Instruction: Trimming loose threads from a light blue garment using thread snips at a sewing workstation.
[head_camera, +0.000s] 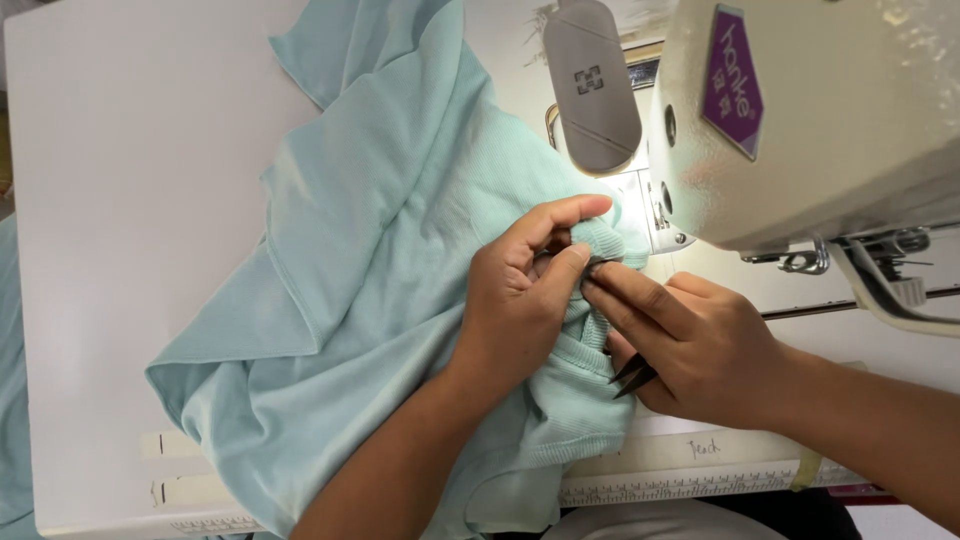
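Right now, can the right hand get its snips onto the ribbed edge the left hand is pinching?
Probably yes. The right hand already touches the ribbed edge beside the left hand; the snips sit tucked under its palm, pointing away, so they would need turning first.

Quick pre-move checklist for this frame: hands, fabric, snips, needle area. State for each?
1. Left hand pinching the ribbed edge of the mint fabric: ok, thumb and fingers closed on it.
2. Right hand fingertips on the same edge: ok, touching beside the left thumb.
3. Dark thread snips tucked in the right palm, tips pointing away from the pinched edge: ok.
4. Fingers away from the needle: cannot tell, the sewing machine head hides the needle.
5. Fabric lying flat on the white table: not ok, it is folded and bunched.
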